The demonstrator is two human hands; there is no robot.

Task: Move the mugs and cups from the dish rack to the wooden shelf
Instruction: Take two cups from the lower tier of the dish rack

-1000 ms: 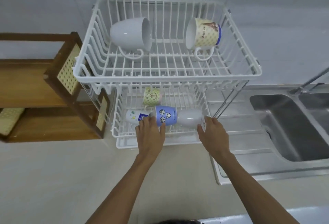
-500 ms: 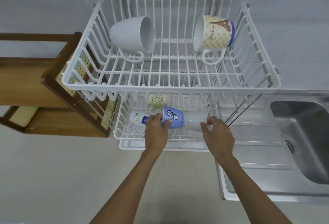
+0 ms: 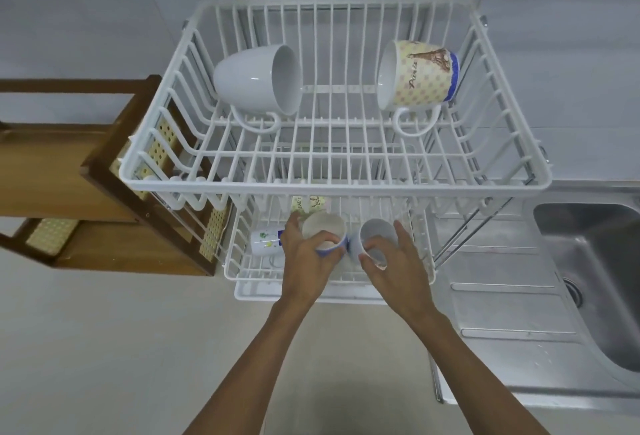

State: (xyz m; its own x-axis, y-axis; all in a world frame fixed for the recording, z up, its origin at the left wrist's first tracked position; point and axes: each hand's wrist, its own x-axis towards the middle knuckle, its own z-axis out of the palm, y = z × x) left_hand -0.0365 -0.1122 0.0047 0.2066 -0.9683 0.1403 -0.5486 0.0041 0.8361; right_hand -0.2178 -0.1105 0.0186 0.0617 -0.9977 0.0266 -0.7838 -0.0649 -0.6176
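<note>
In the lower tier of the white two-tier dish rack (image 3: 332,187), my left hand (image 3: 301,261) grips a blue cup (image 3: 323,230) turned mouth up. Beside it, my right hand (image 3: 394,261) grips a white cup (image 3: 377,235), also mouth up. The two cups touch. A small white cup with green marks (image 3: 265,240) lies to the left of my left hand. A yellowish cup (image 3: 310,204) sits behind, partly hidden by the rack's rim. On the top tier lie a white mug (image 3: 256,80) and a yellow Paris mug (image 3: 419,76), both on their sides. The wooden shelf (image 3: 86,171) stands to the left.
A steel sink (image 3: 588,279) with its draining board (image 3: 502,289) lies to the right of the rack. The pale counter (image 3: 121,348) stretches in front. A grey tiled wall is behind.
Both hands have closed on the two cups that lay end to end on their sides and turned them mouth up. The view has shifted closer to the rack.
</note>
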